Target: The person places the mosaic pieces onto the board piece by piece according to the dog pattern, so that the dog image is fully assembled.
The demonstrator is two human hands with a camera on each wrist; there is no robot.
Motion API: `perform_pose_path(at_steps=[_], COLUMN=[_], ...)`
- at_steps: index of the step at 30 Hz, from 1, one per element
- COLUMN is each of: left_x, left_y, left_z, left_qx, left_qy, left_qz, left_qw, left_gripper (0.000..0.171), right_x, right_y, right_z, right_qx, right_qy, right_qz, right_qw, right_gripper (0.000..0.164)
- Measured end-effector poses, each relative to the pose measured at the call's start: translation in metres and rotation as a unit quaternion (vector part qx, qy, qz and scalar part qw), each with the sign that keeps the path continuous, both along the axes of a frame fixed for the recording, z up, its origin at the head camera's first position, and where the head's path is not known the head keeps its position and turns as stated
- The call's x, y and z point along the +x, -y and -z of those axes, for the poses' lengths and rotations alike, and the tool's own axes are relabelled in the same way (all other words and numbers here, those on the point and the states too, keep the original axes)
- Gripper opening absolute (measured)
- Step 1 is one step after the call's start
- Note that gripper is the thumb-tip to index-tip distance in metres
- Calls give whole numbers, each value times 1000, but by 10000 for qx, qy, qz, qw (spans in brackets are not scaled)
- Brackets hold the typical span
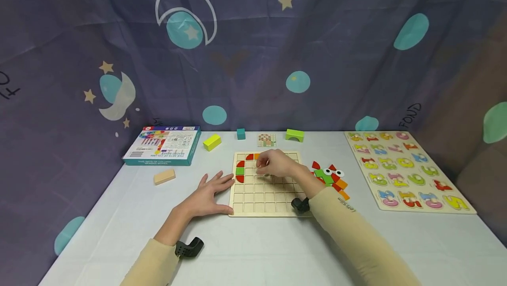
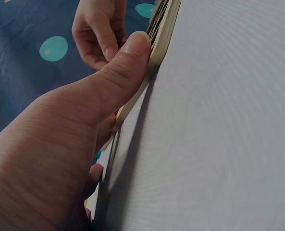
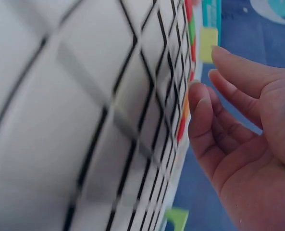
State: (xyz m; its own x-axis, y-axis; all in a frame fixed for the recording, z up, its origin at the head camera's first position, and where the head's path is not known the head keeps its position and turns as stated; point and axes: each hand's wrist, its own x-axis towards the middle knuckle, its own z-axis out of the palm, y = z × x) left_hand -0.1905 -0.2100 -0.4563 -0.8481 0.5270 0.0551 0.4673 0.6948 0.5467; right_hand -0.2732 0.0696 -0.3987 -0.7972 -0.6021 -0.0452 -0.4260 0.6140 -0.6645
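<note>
A wooden grid board (image 1: 265, 196) lies on the table. Along its left side sit red quarter-circle pieces (image 1: 240, 179) and a green square (image 1: 240, 171); at its far edge are a red quarter-circle (image 1: 250, 157) and an orange piece (image 1: 257, 156), partly covered by my right hand. My left hand (image 1: 211, 196) lies with spread fingers against the board's left edge, its thumb (image 2: 125, 60) touching the rim. Above the far part of the board hovers my right hand (image 1: 274, 163), fingers loosely bent. No piece shows between its fingertips in the right wrist view, where a red piece (image 3: 181, 129) lies nearby.
Loose red, green and orange pieces (image 1: 329, 176) with eye discs lie right of the board. A number puzzle (image 1: 409, 171) stands farther right. Behind are a pattern card (image 1: 267, 140), green arch (image 1: 295, 135), teal cube (image 1: 240, 134) and yellow block (image 1: 212, 142). Leftward: box (image 1: 162, 145), wooden block (image 1: 164, 177).
</note>
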Motion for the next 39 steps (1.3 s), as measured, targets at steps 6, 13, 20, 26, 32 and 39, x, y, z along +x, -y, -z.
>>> perform_pose_path(at_steps=[6,13,20,26,32,39], left_x=[0,0,1,1,0,1], left_y=[0,1,1,-1,-1,0], left_z=[0,1,1,2,1,0], left_qx=[21,-39,2,-54,-24,-21], left_qy=[-3,-21,-58,-14,-45,14], left_qz=[-15,-13,8,-13,3,-27], left_qw=[10000,10000,10000,10000,10000,10000], left_gripper=[97,97,98,99,99,98], right_x=[-6,-13,-19,-20,-17,-11], right_y=[-41,-81,-110,-133,-151,-166], right_z=[-6,-9,-11,-5,-2,1], right_qx=[-190,-207,-133,7,85,153], right_qy=[62,42,14,-34,228,467], right_qz=[340,823,1194,1306,1442,1451], right_qw=[9992,9964,9928,9914,9892,9882], right_gripper=[19,26,27,27,31,28])
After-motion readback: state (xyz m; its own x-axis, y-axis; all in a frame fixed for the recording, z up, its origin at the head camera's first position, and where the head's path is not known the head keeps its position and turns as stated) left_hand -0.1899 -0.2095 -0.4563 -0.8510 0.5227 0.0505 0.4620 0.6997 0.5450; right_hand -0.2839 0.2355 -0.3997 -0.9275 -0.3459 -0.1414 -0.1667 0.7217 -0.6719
